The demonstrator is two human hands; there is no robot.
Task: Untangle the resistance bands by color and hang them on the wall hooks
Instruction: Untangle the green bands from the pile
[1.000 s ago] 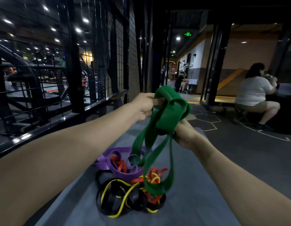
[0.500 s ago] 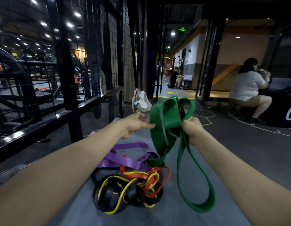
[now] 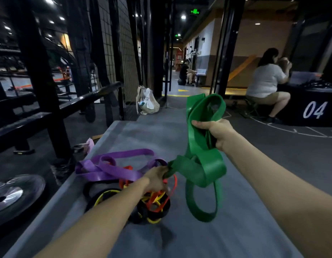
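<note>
A wide green resistance band (image 3: 204, 164) hangs in folded loops above the grey mat (image 3: 236, 229). My right hand (image 3: 215, 130) grips its upper folds at chest height. My left hand (image 3: 157, 180) is down at the tangle and grips the green band's lower end. Beside that hand a purple band (image 3: 113, 165) lies spread on the mat. Under my left wrist sits a knot of black, yellow and orange-red bands (image 3: 152, 203), partly hidden by my forearm.
A black metal rack with a wire-mesh wall (image 3: 113, 53) runs along the left. A weight plate (image 3: 14, 194) lies on the floor at lower left. A bag (image 3: 147, 103) stands beyond the mat. A seated person (image 3: 265, 84) is at a black "04" box (image 3: 314, 110) on the right.
My left hand has dropped from the green band's top down to the tangle and taken hold of the band's lower end. My right hand has shifted right, still holding the upper folds.
</note>
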